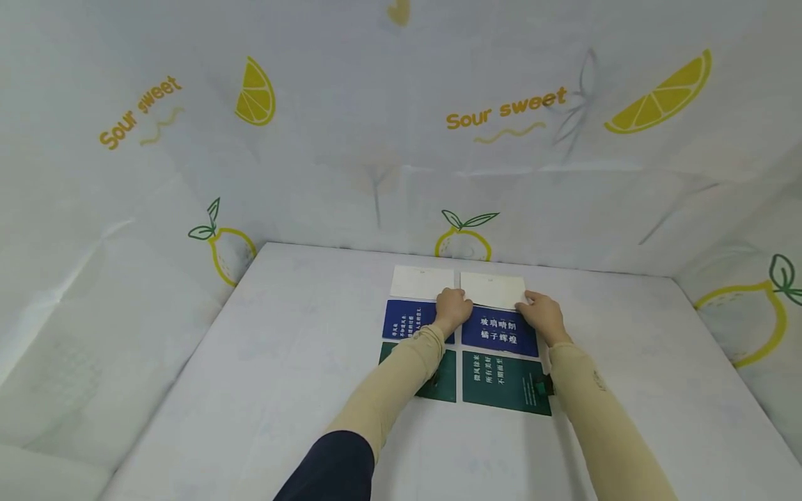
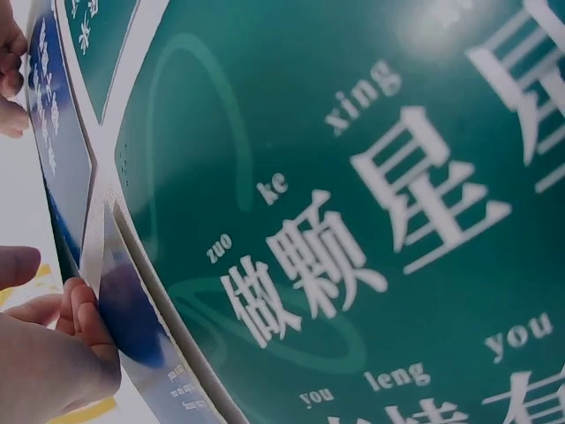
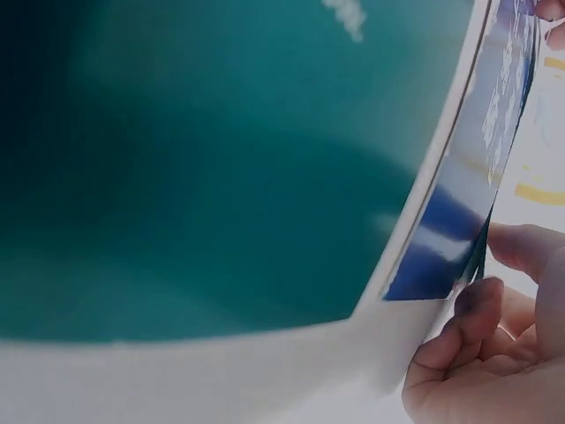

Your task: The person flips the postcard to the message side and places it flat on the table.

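Six-card layout aside, the right white card (image 1: 493,289) lies in the far row, beside the left white card (image 1: 422,282). My left hand (image 1: 454,311) pinches its near left corner. At its near right corner, my right hand (image 1: 544,318) pinches the edge between thumb and fingers; in the right wrist view that hand (image 3: 494,340) shows close up. Just nearer lie the right blue card (image 1: 499,329), printed with white characters, and the left blue card (image 1: 401,320), partly hidden by my left arm. A dark green edge shows between the fingers in the right wrist view.
Nearest me lie the right green card (image 1: 510,383) and the left green card (image 1: 446,379), the latter partly under my left sleeve. Narrow gaps separate the columns. The white table (image 1: 282,362) ends at a lemon-printed backdrop (image 1: 326,188).
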A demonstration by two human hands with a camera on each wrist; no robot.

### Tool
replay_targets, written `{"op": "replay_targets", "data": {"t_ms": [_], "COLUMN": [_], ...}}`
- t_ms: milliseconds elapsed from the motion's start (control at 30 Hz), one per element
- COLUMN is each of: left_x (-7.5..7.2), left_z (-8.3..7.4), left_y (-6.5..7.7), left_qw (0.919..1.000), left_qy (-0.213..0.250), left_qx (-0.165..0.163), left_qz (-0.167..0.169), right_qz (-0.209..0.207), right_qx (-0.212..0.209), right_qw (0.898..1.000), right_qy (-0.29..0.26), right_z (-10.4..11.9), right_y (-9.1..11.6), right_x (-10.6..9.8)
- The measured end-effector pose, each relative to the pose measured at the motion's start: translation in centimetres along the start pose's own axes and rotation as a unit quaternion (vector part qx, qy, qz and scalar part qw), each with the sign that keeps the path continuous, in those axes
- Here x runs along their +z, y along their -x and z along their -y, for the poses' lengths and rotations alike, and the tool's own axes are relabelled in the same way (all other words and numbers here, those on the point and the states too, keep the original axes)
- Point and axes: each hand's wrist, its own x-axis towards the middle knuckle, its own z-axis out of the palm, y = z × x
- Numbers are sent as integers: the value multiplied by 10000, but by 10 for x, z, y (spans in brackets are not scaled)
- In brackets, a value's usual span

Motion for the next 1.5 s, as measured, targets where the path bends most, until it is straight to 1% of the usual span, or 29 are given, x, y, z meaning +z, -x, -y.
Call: {"op": "replay_targets", "data": {"t_ms": [100,267,433,600,667,733,833,900,933,1000,1100,1133,1233,1400,1500], "left_x": [-2,-3,-5,-13,-18,-24,-33,-40,-43,-49,-60,-63,-74,-85,-92], "left_z": [-1,-3,-7,-9,-8,-7,-2,1,3,6,12,15,25,44,58], "left_y": [2,0,1,7,11,16,23,26,28,31,35,37,44,57,63], "left_qw": [9999,9998,9998,9995,9990,9978,9944,9922,9911,9904,9901,9902,9909,9919,9921], "left_qy": [-125,-159,-47,293,439,658,1031,1209,1299,1350,1373,1377,1325,1200,1133], "left_qx": [-36,-74,-150,-90,-4,77,197,266,277,293,274,238,155,-78,-227], "left_qz": [22,79,129,104,81,93,116,117,121,83,44,64,159,409,489], "right_qz": [-45,-124,-91,-85,-107,-206,-238,-302,-271,-63,286,510,919,1481,1689], "right_qx": [80,152,147,4,-79,-155,-313,-435,-483,-587,-726,-776,-883,-740,-605], "right_qw": [9999,9994,9992,9993,9991,9984,9964,9943,9933,9913,9880,9862,9796,9646,9611], "right_qy": [-49,-282,-366,-353,-398,-493,-753,-928,-1016,-1173,-1330,-1370,-1553,-2050,-2101], "right_z": [0,0,0,5,11,17,30,40,44,53,66,70,81,92,96], "right_y": [1,3,4,8,10,14,23,30,34,41,50,53,62,73,77], "right_x": [0,-2,-6,-11,-13,-14,-16,-16,-15,-14,-6,-2,12,30,36]}}
